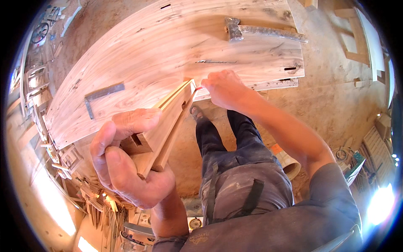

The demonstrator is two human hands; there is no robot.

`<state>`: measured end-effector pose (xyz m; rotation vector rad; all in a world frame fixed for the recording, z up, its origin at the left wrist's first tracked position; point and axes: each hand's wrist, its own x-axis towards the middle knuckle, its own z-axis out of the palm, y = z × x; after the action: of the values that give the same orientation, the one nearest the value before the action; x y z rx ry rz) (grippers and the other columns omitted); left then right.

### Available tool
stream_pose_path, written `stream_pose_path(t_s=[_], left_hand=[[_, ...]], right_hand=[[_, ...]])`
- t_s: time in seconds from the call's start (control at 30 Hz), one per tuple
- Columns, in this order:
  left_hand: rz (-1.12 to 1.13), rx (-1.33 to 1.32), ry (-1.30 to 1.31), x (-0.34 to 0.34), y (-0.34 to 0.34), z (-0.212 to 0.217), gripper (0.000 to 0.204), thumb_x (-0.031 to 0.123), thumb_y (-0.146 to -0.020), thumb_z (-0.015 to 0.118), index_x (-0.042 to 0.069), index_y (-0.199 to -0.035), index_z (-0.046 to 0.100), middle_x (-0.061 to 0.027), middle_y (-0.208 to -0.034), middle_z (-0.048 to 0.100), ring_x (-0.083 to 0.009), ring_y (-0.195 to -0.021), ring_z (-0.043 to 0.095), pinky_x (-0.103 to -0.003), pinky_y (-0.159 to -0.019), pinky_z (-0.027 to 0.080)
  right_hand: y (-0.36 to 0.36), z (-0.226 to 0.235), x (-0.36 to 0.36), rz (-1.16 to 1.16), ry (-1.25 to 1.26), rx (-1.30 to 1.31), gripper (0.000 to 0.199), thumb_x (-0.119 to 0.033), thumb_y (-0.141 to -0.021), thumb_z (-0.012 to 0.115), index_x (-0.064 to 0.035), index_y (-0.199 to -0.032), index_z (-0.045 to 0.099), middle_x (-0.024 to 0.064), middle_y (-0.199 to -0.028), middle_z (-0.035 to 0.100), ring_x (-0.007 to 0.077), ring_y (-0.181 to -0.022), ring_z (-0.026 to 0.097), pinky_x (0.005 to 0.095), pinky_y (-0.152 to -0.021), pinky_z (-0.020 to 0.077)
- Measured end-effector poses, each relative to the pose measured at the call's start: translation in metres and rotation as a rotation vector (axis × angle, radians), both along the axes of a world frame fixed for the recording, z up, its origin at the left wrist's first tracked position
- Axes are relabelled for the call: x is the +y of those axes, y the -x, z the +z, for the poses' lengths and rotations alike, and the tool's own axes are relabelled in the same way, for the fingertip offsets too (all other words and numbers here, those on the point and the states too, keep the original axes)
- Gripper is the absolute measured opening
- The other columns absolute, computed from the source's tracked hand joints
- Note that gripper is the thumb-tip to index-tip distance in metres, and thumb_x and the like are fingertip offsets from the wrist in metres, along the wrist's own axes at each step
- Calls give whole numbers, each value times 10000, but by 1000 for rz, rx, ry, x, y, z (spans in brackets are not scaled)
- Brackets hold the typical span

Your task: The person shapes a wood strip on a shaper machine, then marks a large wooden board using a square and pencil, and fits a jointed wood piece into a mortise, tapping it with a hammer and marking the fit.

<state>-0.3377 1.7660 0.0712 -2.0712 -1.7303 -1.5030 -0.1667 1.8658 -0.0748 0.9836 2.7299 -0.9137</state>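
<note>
My left hand (pixel 126 161) grips the near end of a long wooden rail (pixel 168 122) with a rectangular slot cut in it. The rail's far end rests against the front edge of a large plank panel (pixel 168 50). My right hand (pixel 224 88) is closed at that far end of the rail, pinching what looks like a small red-tipped marking tool; the tool is mostly hidden by the fingers. I stand over the panel's edge, with dark trousers and one sandalled foot (pixel 197 113) visible below.
A hatchet-like hammer (pixel 260 31) lies on the panel's far right. A metal try square (pixel 100 96) lies on its left part. Wood offcuts and frames are piled at the left (pixel 63 159). A power saw (pixel 138 233) sits on the sawdust floor below.
</note>
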Motion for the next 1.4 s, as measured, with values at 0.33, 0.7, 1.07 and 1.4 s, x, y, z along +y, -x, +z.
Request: stream_pose_path(t_s=[0.33, 0.7, 1.07, 1.4], left_hand=[[132, -553, 119, -2, -19, 9, 385, 117, -944, 344, -83, -1230, 507, -244, -843, 682, -310, -754, 661, -425, -746, 555], [101, -1099, 248, -32, 53, 0, 481, 219, -1028, 484, -80, -1405, 484, -245, -1129, 675, -282, -1026, 655, -393, -955, 497], [263, -26, 780, -3, 321, -231, 445, 168, -954, 610, -38, -1345, 556, -209, -1292, 601, -329, -1267, 518, -436, -1083, 392], [140, 419, 590, 24, 325, -265, 405, 224, -955, 567, 56, -1321, 602, -153, -1584, 329, -392, -1467, 260, -487, -1202, 247]], right_hand=[[-56, 41, -34, -245, -19, 42, 110, -49, -823, 643, -61, -890, 730, 156, -786, 695, 337, -731, 695, 433, -639, 554], [2, 44, -181, -515, 312, 573, 178, -4, -843, 652, -34, -1016, 679, 160, -826, 690, 321, -730, 695, 395, -606, 551], [186, 23, -187, -835, -72, 259, 127, -85, -873, 678, -62, -878, 553, 133, -691, 612, 349, -586, 615, 442, -503, 461], [237, -2, -162, -1233, -83, 186, 230, -203, -947, 642, -57, -929, 464, 169, -730, 648, 387, -645, 657, 474, -549, 501]])
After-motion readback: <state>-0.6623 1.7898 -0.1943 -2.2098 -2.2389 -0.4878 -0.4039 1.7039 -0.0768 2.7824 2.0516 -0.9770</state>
